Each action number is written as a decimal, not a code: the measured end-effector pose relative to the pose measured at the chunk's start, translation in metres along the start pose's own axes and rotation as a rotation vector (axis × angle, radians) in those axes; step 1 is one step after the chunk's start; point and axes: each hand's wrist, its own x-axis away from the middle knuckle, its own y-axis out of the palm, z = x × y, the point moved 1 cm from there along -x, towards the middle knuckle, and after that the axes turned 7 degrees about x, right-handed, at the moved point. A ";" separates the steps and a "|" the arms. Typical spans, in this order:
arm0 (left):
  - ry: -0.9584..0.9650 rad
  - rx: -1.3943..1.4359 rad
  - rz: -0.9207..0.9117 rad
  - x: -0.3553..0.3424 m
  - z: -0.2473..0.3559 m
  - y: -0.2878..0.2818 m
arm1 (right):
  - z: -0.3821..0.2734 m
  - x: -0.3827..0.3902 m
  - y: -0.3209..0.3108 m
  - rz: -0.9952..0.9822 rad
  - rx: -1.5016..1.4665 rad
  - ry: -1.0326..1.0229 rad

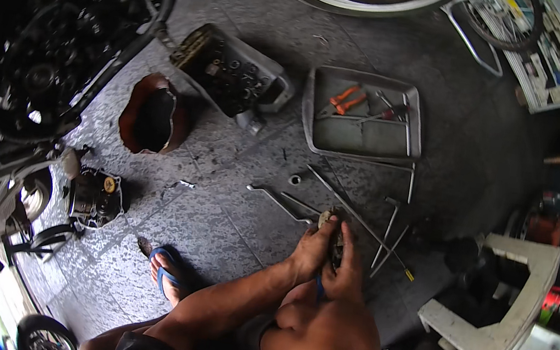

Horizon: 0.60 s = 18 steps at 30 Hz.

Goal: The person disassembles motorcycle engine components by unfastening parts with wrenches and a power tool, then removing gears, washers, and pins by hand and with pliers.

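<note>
My left hand (314, 250) and my right hand (347, 267) are close together in front of my bent knee. Between them they grip a dirty, roundish metal part (337, 249); my fingers cover most of it, so I cannot tell its exact kind. Just left of the hands, a bent wrench (280, 202) lies on the floor beside a short rod (299, 202). A long screwdriver with a yellow-tipped handle (409, 274) slants past on the right. Near it rest a T-handle wrench (387, 226) and a thin bar (391, 249). A small metal ring (295, 179) sits farther off.
Ahead stands a metal tray (311, 118) with orange-handled pliers (348, 100) and other tools. Left of it are a bin of greasy parts (265, 76), a cut-open reddish container (133, 111) and an engine cover (99, 200). A motorcycle (44, 70) fills the far left; a whitish stool (523, 252) stands right.
</note>
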 end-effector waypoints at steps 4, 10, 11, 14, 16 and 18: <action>-0.122 -0.185 -0.003 -0.001 -0.015 -0.002 | 0.016 0.008 0.003 0.147 0.074 0.056; -0.199 -0.272 0.006 -0.006 -0.007 0.021 | 0.051 0.003 -0.004 0.139 -0.049 0.357; -0.210 -0.297 0.100 -0.009 -0.006 0.028 | 0.058 -0.001 -0.006 0.103 -0.112 0.508; 0.129 -0.544 0.035 -0.019 -0.010 0.057 | 0.071 -0.020 -0.010 0.253 -0.404 0.590; 0.364 -0.645 0.018 -0.034 -0.010 0.080 | 0.072 -0.030 -0.014 0.355 -0.420 0.577; 0.228 -0.524 0.045 -0.058 -0.005 0.097 | 0.069 -0.037 -0.020 0.403 -0.458 0.509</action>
